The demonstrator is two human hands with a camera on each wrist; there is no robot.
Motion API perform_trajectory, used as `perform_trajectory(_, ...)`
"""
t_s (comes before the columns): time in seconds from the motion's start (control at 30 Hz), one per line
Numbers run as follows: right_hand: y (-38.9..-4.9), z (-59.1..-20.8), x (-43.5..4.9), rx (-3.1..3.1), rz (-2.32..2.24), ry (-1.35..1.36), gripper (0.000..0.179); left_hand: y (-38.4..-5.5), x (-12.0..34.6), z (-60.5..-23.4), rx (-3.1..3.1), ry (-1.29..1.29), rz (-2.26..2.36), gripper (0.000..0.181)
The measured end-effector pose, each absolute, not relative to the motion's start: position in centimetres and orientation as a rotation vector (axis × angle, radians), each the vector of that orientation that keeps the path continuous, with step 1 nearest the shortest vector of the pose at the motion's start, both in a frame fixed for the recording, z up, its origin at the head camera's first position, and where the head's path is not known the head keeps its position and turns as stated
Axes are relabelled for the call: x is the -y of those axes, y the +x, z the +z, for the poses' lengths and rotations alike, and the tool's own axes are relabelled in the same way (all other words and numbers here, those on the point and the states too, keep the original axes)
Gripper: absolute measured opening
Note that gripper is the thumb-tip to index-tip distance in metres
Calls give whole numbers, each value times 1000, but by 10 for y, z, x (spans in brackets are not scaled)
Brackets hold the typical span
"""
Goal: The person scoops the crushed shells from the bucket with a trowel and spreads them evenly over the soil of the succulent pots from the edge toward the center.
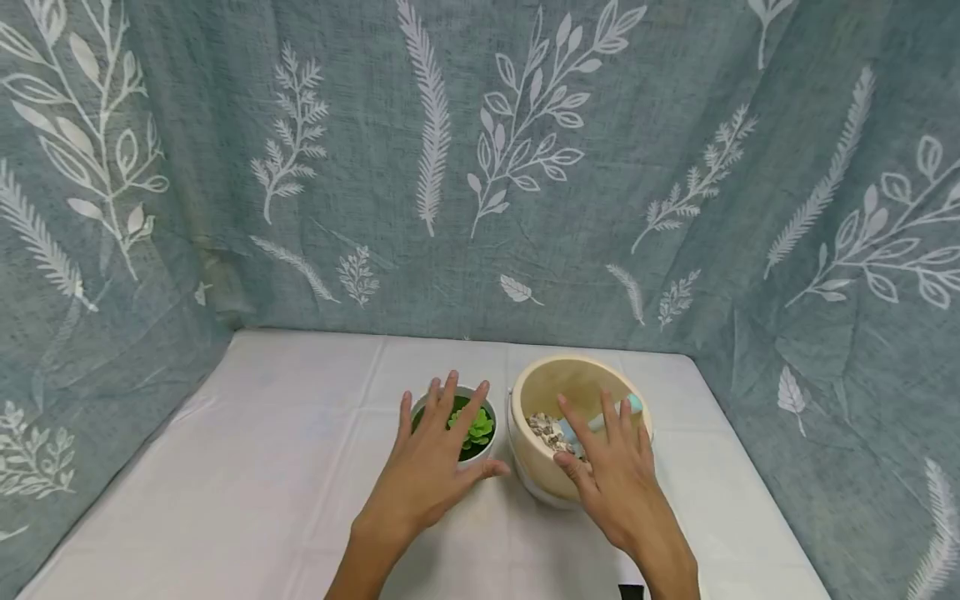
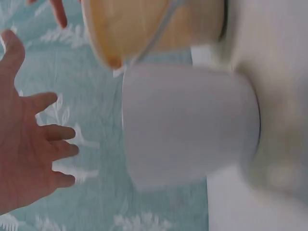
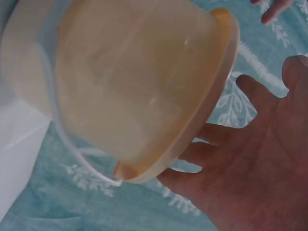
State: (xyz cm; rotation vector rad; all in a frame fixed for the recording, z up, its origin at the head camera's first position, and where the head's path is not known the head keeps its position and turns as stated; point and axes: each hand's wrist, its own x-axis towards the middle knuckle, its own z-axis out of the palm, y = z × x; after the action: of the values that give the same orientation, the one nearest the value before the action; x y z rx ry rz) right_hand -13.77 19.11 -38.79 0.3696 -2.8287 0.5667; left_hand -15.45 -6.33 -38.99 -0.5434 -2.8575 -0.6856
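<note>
Both hands are spread with fingers apart, and neither grips anything. My left hand (image 1: 429, 477) is over the near side of a small white pot (image 2: 187, 125) that holds a green succulent (image 1: 478, 428); in the left wrist view, a gap separates the fingers from the pot's rim. Over the near right of a cream bucket (image 1: 551, 482) hovers my right hand (image 1: 621, 487), its fingertips overlapping the rim in the right wrist view. Inside the bucket lie small pebbles (image 1: 545, 429) and a pale blue object with a turquoise end (image 1: 634, 403), partly hidden by the fingers.
A white cloth (image 1: 285, 467) covers the table, with the pot and bucket side by side near its middle. The bucket has a thin white handle (image 3: 60, 120) hanging down its side. Blue-green curtains (image 1: 360, 150) with white leaf prints enclose the back and both sides.
</note>
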Motion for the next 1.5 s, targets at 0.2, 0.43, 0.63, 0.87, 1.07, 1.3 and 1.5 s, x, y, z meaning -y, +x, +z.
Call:
perform_trajectory(0.2, -140, -386, -206, 2688, 533, 296, 55, -162, 16, -399, 2719, -653, -718, 93)
perform_trajectory(0.43, -176, -373, -228, 2552, 279, 457, 31, -158, -21, -425, 2663, -650, -780, 86)
perform_trajectory(0.63, -212, -366, -233, 2889, -158, 656, 28, -153, -29, -430, 2647, -642, -813, 83)
perform_trajectory(0.87, -225, -382, -229, 2849, -211, 610, 28, -154, -30, -429, 2637, -653, -776, 81)
perform_trajectory(1.07, -223, -384, -225, 2865, -109, 568, 24, -153, -26, -428, 2615, -637, -748, 80)
perform_trajectory(1.3, -210, -369, -231, 2869, -12, 470, 15, -154, -26, -431, 2566, -649, -741, 79)
perform_trajectory(1.5, -200, -350, -242, 2822, 6, 410, 24, -156, -27, -431, 2557, -644, -756, 80)
